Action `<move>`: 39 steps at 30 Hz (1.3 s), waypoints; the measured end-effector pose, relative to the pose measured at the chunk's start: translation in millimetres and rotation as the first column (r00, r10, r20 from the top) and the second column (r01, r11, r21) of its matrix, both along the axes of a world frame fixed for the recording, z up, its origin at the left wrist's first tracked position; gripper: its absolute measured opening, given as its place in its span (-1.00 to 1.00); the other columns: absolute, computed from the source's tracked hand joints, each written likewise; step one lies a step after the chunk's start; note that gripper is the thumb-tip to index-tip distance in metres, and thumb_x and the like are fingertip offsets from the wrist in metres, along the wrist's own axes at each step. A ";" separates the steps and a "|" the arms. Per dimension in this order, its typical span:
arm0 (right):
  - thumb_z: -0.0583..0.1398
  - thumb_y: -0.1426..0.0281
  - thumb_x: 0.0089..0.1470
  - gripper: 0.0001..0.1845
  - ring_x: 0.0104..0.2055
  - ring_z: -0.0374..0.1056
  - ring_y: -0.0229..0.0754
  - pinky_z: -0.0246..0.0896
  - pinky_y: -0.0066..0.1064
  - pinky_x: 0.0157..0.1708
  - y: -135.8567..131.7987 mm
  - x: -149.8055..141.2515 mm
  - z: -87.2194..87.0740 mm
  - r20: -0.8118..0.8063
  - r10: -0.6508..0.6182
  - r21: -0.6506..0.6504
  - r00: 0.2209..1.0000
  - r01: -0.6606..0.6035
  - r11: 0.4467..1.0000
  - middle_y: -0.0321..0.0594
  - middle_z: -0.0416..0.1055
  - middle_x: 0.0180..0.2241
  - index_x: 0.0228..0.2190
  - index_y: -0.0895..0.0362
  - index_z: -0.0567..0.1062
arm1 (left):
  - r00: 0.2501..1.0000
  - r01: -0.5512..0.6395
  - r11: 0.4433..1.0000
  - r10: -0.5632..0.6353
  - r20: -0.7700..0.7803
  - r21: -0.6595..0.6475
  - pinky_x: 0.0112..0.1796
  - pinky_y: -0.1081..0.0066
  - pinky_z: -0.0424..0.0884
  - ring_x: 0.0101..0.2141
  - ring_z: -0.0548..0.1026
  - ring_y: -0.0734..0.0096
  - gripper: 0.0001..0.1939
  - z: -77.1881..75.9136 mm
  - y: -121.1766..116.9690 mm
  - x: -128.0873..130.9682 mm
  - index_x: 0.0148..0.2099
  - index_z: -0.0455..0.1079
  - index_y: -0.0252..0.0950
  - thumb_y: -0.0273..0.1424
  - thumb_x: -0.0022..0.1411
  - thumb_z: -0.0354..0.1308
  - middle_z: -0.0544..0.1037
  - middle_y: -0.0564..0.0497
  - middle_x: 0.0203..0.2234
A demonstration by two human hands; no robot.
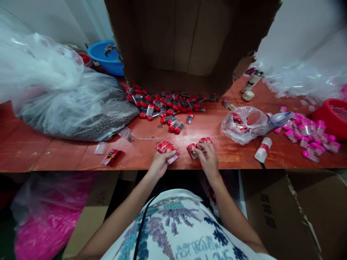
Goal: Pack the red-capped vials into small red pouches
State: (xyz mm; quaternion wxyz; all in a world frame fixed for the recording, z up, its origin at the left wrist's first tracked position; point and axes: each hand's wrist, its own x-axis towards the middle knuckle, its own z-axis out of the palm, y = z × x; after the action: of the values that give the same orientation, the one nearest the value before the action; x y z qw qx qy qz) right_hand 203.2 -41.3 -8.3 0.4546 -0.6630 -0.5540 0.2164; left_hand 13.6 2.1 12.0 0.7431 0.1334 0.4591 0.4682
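Note:
My left hand grips a few small red printed cards fanned out, its thumb pressed on top of them, just above the table's front edge. To its right, my right hand has its fingers bent over other red printed cards, the fingertips touching them. Part of these is hidden under the fingers. Farther back on the table lies a pile of small clear containers with red caps and dark contents. A lone red printed packet rests at the left near the front edge.
A large torn cardboard box stands open behind the pile. At left are a bulging clear bag and a blue basin. Rightward lie a small plastic bag, a white roll, pink-capped containers and a red basket.

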 end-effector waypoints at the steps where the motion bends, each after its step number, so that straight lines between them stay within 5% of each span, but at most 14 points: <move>1: 0.20 0.27 0.07 -0.71 -0.21 0.35 -0.13 0.31 -0.31 -0.22 2.6 -14.2 2.6 -0.053 0.107 0.000 0.993 -0.107 0.994 -0.16 0.40 -0.21 -0.13 0.03 0.50 | 1.000 -0.007 1.000 0.007 0.000 0.011 -0.32 0.35 0.53 -0.42 0.58 0.29 -0.66 0.7 0.3 1.6 -0.30 0.46 -0.40 -0.69 -0.21 0.34 0.62 -0.13 -0.41; 3: 0.21 0.31 0.07 -0.71 -0.27 0.36 -0.16 0.30 -0.35 -0.27 9.8 -40.6 5.4 -0.139 0.243 0.002 0.960 -0.245 0.970 -0.20 0.43 -0.25 -0.12 0.01 0.49 | 1.000 -0.028 0.998 0.029 -0.010 0.052 -0.38 0.42 0.51 -0.46 0.57 0.34 -0.66 1.7 1.3 2.1 -0.32 0.47 -0.40 -0.64 -0.24 0.39 0.61 -0.08 -0.47; 8: 0.11 0.42 0.12 -0.67 -0.23 0.38 -0.15 0.28 -0.32 -0.19 31.3 -70.9 6.7 -0.103 0.333 0.013 0.937 -0.334 0.943 -0.22 0.48 -0.28 -0.06 0.00 0.45 | 0.983 -0.159 0.977 0.170 -0.071 0.141 -0.43 0.48 0.46 -0.52 0.54 0.42 -0.61 0.9 6.7 -10.7 -0.37 0.46 -0.38 -0.58 -0.36 0.45 0.56 0.03 -0.55; 16: 0.00 0.40 0.21 -0.62 -0.14 0.40 -0.13 0.26 -0.32 -0.14 49.0 -76.0 24.2 0.150 0.513 -0.053 0.845 -0.511 0.858 -0.19 0.47 -0.12 0.04 -0.02 0.35 | 0.974 -0.224 0.972 0.221 0.044 0.069 -0.41 0.49 0.44 -0.51 0.53 0.45 -0.74 -6.3 12.6 -21.2 -0.45 0.46 -0.39 -0.53 -0.27 0.44 0.57 0.02 -0.55; 23: -0.01 0.40 0.22 -0.59 -0.29 0.41 -0.18 0.27 -0.38 -0.25 70.2 -61.0 19.6 0.148 0.584 -0.125 0.798 -0.571 0.812 -0.27 0.50 -0.32 0.08 -0.03 0.32 | 0.961 -0.268 0.963 0.268 0.070 -0.013 -0.35 0.44 0.49 -0.48 0.55 0.41 -0.81 -4.0 18.0 -31.4 -0.41 0.48 -0.43 -0.66 -0.18 0.35 0.58 -0.04 -0.50; 25: -0.02 0.45 0.21 -0.59 -0.24 0.40 -0.17 0.27 -0.35 -0.19 92.8 -43.4 13.5 0.190 0.551 -0.115 0.813 -0.538 0.835 -0.25 0.50 -0.26 0.04 -0.01 0.38 | 0.945 -0.315 0.946 0.320 0.067 -0.072 -0.38 0.46 0.50 -0.51 0.54 0.44 -0.84 -4.7 22.1 -35.4 -0.42 0.47 -0.43 -0.68 -0.12 0.31 0.57 -0.03 -0.52; 28: 0.03 0.53 0.13 -0.59 0.00 0.30 -0.03 0.17 -0.21 0.00 136.9 -8.8 5.0 0.398 0.326 -0.099 0.858 -0.313 0.945 -0.08 0.40 -0.01 -0.01 0.09 0.44 | 0.926 -0.342 0.925 0.362 0.110 -0.168 -0.41 0.48 0.51 -0.52 0.53 0.46 -0.87 -5.8 27.7 -40.3 -0.42 0.45 -0.41 -0.71 -0.01 0.23 0.56 -0.03 -0.53; 32: 0.12 0.48 0.10 -0.60 0.07 0.23 0.03 0.12 -0.17 0.05 176.2 19.6 -1.5 0.539 0.402 -0.305 0.740 -0.274 0.912 0.04 0.22 0.13 0.00 0.15 0.43 | 0.926 -0.276 0.917 0.334 0.178 -0.286 -0.51 0.53 0.50 -0.55 0.52 0.49 -0.86 -2.5 30.2 -44.8 -0.42 0.41 -0.41 -0.68 0.13 0.13 0.54 -0.03 -0.54; 36: 0.20 0.34 0.07 -0.74 -0.03 0.30 0.00 0.18 -0.24 -0.01 170.2 13.4 -2.8 0.548 0.495 -0.375 0.675 -0.331 0.866 0.01 0.29 0.01 -0.20 0.19 0.51 | 0.935 -0.214 0.916 0.292 0.200 -0.340 -0.56 0.55 0.48 -0.59 0.51 0.51 -0.85 4.8 29.7 -45.9 -0.40 0.39 -0.39 -0.63 0.20 0.09 0.53 -0.01 -0.56; 39: 0.16 0.47 0.06 -0.73 -0.02 0.29 -0.02 0.17 -0.21 0.01 144.9 1.9 1.5 0.511 0.427 -0.311 0.746 -0.302 0.901 -0.01 0.26 0.02 -0.15 0.16 0.48 | 0.929 -0.232 0.899 0.318 0.189 -0.370 -0.54 0.55 0.50 -0.58 0.51 0.51 -0.85 8.7 30.0 -43.6 -0.40 0.38 -0.38 -0.64 0.20 0.09 0.53 0.01 -0.57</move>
State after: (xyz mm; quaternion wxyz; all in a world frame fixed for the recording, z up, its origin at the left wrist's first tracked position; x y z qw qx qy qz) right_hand 205.1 103.6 -6.7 0.1455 -0.6187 -0.7571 0.1509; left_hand -30.0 32.1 20.7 0.7314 -0.1228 0.4525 0.4952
